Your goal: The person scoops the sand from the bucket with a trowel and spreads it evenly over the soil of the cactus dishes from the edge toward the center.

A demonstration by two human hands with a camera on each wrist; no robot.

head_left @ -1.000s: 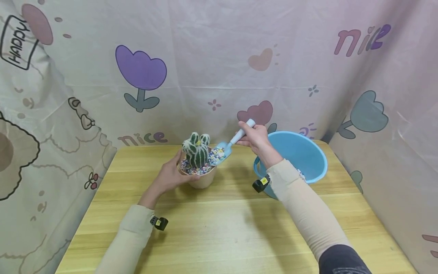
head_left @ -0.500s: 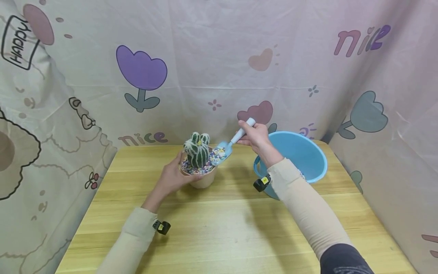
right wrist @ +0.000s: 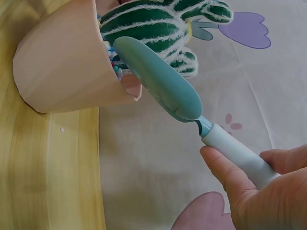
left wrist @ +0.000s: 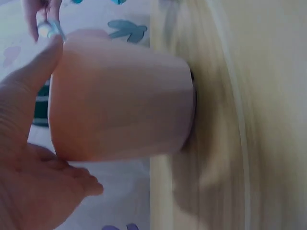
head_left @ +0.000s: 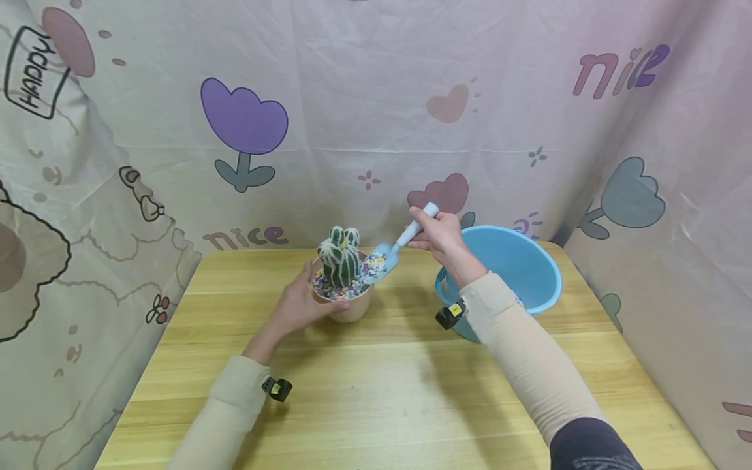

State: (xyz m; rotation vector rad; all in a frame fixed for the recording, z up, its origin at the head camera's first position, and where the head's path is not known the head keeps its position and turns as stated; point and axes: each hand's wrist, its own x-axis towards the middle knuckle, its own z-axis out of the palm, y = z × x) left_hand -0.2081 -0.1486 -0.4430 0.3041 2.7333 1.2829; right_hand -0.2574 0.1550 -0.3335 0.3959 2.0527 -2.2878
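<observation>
My left hand (head_left: 299, 305) holds a peach-coloured plant pot (head_left: 351, 312) by its side, thumb in front and fingers behind near the rim. A green-and-white striped cactus (head_left: 341, 264) stands in it among small multicoloured pebbles (head_left: 329, 289). My right hand (head_left: 442, 238) grips the white handle of a small light-blue garden trowel (head_left: 390, 260). The trowel slopes down to the left, its tip over the pot's right rim, more pebbles lying in its scoop. From the right wrist view, the underside of the trowel (right wrist: 160, 84) shows, with the tip close by the cactus (right wrist: 148, 28).
A light-blue bucket (head_left: 529, 261) stands at the right of the wooden table (head_left: 376, 391), partly behind my right forearm, with some pale pebbles inside. One small pale bit (right wrist: 62, 130) lies on the table near the pot. A printed cloth (head_left: 352, 98) hangs behind.
My left hand and the pot have shifted slightly to the right. The pebbles in the trowel look somewhat fewer, while the trowel and my right hand have stayed nearly in place.
</observation>
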